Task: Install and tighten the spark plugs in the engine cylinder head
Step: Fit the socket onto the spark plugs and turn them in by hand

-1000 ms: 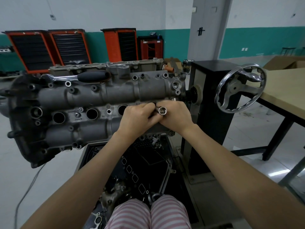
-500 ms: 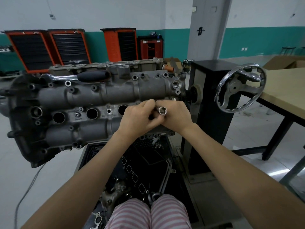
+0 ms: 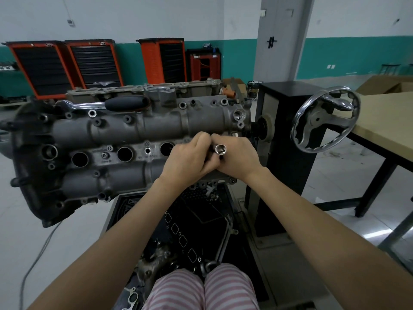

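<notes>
1. Evidently, both hands, left hand [image 3: 186,159] and right hand [image 3: 238,158], curl fingers around the shiny steel tubular socket [image 3: 220,149] for steady, straight guidance.
2. It stands at the rightmost well of the grey cast-metal cylinder head [image 3: 125,139]; no plug is visible.

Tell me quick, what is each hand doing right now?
Left hand: fingers curled round the metal socket tool, holding it.
Right hand: also curled round the same socket tool, holding it.

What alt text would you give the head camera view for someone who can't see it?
Both hands, left hand and right hand, grip a shiny steel socket tool at the grey cast-metal cylinder head, which has three open round plug holes beside them. A chrome handwheel stands right.
</notes>
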`<control>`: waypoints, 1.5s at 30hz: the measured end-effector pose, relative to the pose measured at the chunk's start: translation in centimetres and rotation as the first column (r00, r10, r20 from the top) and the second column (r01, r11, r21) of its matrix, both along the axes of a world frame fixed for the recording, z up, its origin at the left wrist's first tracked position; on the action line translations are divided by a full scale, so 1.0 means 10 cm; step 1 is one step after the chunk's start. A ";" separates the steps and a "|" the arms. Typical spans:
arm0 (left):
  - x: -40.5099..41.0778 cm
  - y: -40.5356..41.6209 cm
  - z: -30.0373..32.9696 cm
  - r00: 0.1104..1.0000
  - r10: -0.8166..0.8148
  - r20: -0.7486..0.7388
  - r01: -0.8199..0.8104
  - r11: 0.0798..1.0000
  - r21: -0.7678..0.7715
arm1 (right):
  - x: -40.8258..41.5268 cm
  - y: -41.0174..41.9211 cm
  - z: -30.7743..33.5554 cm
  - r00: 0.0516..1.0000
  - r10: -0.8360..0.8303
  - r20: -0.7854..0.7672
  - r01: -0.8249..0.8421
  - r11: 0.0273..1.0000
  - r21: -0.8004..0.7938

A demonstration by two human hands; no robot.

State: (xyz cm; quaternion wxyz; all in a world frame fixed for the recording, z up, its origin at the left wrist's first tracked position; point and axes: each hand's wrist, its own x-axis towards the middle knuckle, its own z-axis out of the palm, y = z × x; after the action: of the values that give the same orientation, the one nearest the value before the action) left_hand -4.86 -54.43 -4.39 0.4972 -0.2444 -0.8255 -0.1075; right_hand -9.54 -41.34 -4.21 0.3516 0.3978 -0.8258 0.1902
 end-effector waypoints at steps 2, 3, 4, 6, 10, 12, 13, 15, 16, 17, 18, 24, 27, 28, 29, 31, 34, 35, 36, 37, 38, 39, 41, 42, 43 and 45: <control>0.00 -0.01 0.00 0.999 0.012 0.030 -0.013 0.999 0.039 | -0.01 0.00 -0.01 1.000 0.000 0.015 0.000 1.000 -0.006; -0.01 -0.01 0.00 0.999 0.028 0.028 -0.029 0.998 0.048 | -0.02 0.00 -0.01 1.000 -0.003 0.028 0.003 1.000 -0.011; -0.01 -0.02 0.00 0.999 0.045 0.016 -0.045 0.998 0.047 | -0.03 0.00 -0.02 0.999 -0.009 0.037 0.009 1.000 -0.008; -0.03 -0.03 -0.01 0.998 0.064 -0.019 -0.063 0.997 0.037 | -0.04 -0.01 -0.02 0.999 -0.021 0.046 0.021 1.000 -0.003; -0.04 -0.05 -0.01 0.998 0.050 -0.038 -0.050 0.999 -0.002 | -0.02 -0.01 -0.01 0.999 -0.014 0.049 0.015 0.999 -0.031; -0.02 -0.04 0.00 0.999 0.054 -0.006 -0.054 0.998 -0.014 | -0.01 0.00 0.00 0.999 -0.025 0.045 0.025 1.000 -0.011; -0.01 -0.03 0.00 0.998 0.060 0.016 -0.060 0.998 -0.010 | 0.00 0.00 0.01 0.998 -0.027 0.053 0.027 1.000 0.002; 0.01 -0.01 0.02 0.996 0.066 0.051 -0.067 0.998 0.002 | 0.00 0.00 0.01 0.998 -0.022 0.067 0.021 1.000 0.015; 0.02 0.00 0.03 0.996 0.065 0.060 -0.065 0.998 0.004 | 0.00 0.00 0.01 0.998 -0.021 0.066 0.020 1.000 0.014; 0.03 0.01 0.03 0.996 0.060 0.066 -0.061 0.998 0.004 | -0.01 0.00 0.01 0.998 -0.021 0.064 0.020 1.000 0.013; 0.03 0.01 0.04 0.996 0.056 0.072 -0.057 0.998 0.003 | -0.01 0.00 0.00 0.998 -0.024 0.064 0.023 1.000 0.014; 0.02 0.01 0.03 0.994 0.061 0.086 -0.060 0.998 -0.015 | -0.03 -0.01 -0.01 0.997 -0.038 0.065 0.035 0.999 0.033; 0.02 0.00 0.03 0.994 0.050 0.095 -0.049 0.999 -0.009 | -0.02 -0.01 -0.01 0.997 -0.040 0.068 0.038 0.999 0.025; 0.02 0.00 0.02 0.994 0.048 0.095 -0.048 0.999 -0.008 | -0.02 -0.01 -0.01 0.997 -0.038 0.070 0.036 0.999 0.031; 0.01 0.01 0.02 0.994 0.049 0.093 -0.048 0.999 -0.008 | -0.02 -0.01 -0.01 0.997 -0.037 0.073 0.034 0.999 0.041; 0.01 0.01 0.02 0.995 0.060 0.084 -0.060 0.998 -0.003 | -0.02 0.00 0.00 0.996 -0.042 0.080 0.037 0.997 0.062; -0.02 -0.01 0.00 0.995 0.091 0.047 -0.091 0.996 0.003 | -0.04 0.01 -0.01 0.995 -0.048 0.089 0.042 0.997 0.069; -0.03 -0.02 0.00 0.995 0.096 0.031 -0.096 0.995 0.004 | -0.05 0.01 -0.01 0.994 -0.053 0.091 0.047 0.996 0.074; -0.04 -0.02 -0.01 0.995 0.097 0.018 -0.097 0.995 0.008 | -0.05 0.00 -0.02 0.994 -0.058 0.092 0.051 0.996 0.074; -0.04 -0.03 -0.01 0.995 0.096 0.006 -0.097 0.995 0.012 | -0.06 0.00 -0.02 0.994 -0.059 0.095 0.052 0.996 0.067; -0.05 -0.04 -0.01 0.996 0.094 -0.004 -0.094 0.995 0.013 | -0.06 0.00 -0.03 0.994 -0.058 0.096 0.053 0.997 0.057; -0.05 -0.04 -0.01 0.996 0.092 -0.011 -0.092 0.996 0.009 | -0.06 0.00 -0.03 0.994 -0.058 0.096 0.054 0.997 0.050; -0.05 -0.04 -0.02 0.996 0.090 -0.011 -0.090 0.996 -0.011 | -0.05 -0.01 -0.03 0.994 -0.061 0.096 0.058 0.998 0.039; -0.05 -0.04 -0.02 0.996 0.090 -0.007 -0.090 0.996 -0.020 | -0.05 -0.01 -0.03 0.994 -0.062 0.094 0.059 0.998 0.031; -0.04 -0.03 -0.01 0.996 0.092 -0.001 -0.092 0.995 -0.023 | -0.04 -0.01 -0.02 0.994 -0.063 0.092 0.061 0.998 0.024; -0.02 -0.02 0.01 0.996 0.093 0.014 -0.093 0.995 -0.023 | -0.02 -0.01 0.00 0.994 -0.055 0.099 0.054 0.998 0.011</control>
State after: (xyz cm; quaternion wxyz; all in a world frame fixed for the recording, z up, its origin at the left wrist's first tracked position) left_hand -5.03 -54.61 -4.33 0.4927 -0.2102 -0.8409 -0.0770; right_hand -9.78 -41.41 -4.22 0.3136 0.3668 -0.8535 0.1964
